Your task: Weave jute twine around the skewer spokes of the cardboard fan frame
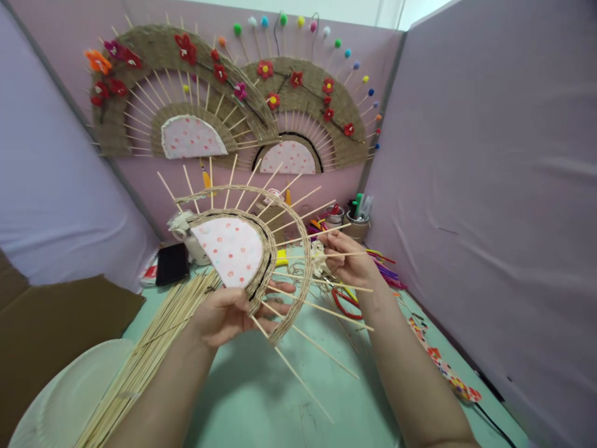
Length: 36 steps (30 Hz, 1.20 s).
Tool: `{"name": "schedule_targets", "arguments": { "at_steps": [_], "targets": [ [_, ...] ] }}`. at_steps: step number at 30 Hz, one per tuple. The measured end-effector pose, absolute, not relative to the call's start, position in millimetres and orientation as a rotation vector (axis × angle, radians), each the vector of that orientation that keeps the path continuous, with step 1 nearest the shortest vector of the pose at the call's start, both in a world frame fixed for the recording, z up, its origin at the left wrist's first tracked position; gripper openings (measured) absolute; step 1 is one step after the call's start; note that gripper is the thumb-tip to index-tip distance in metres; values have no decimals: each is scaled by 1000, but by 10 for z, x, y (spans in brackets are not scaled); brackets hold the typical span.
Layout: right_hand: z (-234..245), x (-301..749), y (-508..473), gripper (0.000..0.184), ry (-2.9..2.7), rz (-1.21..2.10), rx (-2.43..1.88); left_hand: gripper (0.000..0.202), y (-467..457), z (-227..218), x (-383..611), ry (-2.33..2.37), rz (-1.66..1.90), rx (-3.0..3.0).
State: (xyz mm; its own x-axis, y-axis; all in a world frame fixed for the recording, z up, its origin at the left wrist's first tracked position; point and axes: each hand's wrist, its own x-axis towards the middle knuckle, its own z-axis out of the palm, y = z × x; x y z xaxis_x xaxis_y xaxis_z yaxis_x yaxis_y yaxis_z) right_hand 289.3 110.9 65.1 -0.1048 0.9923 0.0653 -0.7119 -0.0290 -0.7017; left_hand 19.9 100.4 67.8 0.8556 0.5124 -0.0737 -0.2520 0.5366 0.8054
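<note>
A half-round fan frame of thin wooden sticks and woven jute twine (305, 249) is held up tilted in front of me. At its core is a white half-disc with pink dots (231, 249), edged by a black line and a band of twine. My left hand (228, 317) grips the lower end of this core, thumb in front and fingers behind. On the right side, my right hand (347, 255) has its fingers curled at the outer sticks, seemingly pinching one. Part of its grip is hidden by the sticks.
Two finished twine fans with felt flowers (296, 78) hang on the pink back panel. Loose sticks (158, 348) lie left beside a white plate (84, 386) and cardboard (69, 317). Red-handled scissors (345, 305), a pen jar (357, 227), a glue gun (184, 227) and a black phone (172, 264) surround the work.
</note>
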Motion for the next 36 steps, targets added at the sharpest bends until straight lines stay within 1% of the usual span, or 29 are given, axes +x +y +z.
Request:
{"name": "schedule_targets", "arguments": {
  "at_steps": [8, 13, 17, 22, 28, 36],
  "targets": [
    [631, 3052, 1126, 18, -762, 1516, -606, 52, 1077, 632, 205, 353, 447, 956],
    [633, 3078, 1140, 21, -740, 1499, -675, 51, 1155, 561, 159, 417, 439, 941],
    [660, 3113, 1133, 27, -713, 1463, -753, 51, 1227, 551, 79, 490, 451, 962],
    [691, 3251, 1097, 31, -733, 1322, -830, 48, 1263, 591, 2, 533, 488, 1006],
    [747, 3368, 1019, 28, -820, 1210, -791, 50, 1205, 651, -3, 518, 438, 1068],
    [825, 3298, 960, 23, -814, 1314, -655, 50, 1146, 592, -26, 326, 334, 1097]
  ]
}}
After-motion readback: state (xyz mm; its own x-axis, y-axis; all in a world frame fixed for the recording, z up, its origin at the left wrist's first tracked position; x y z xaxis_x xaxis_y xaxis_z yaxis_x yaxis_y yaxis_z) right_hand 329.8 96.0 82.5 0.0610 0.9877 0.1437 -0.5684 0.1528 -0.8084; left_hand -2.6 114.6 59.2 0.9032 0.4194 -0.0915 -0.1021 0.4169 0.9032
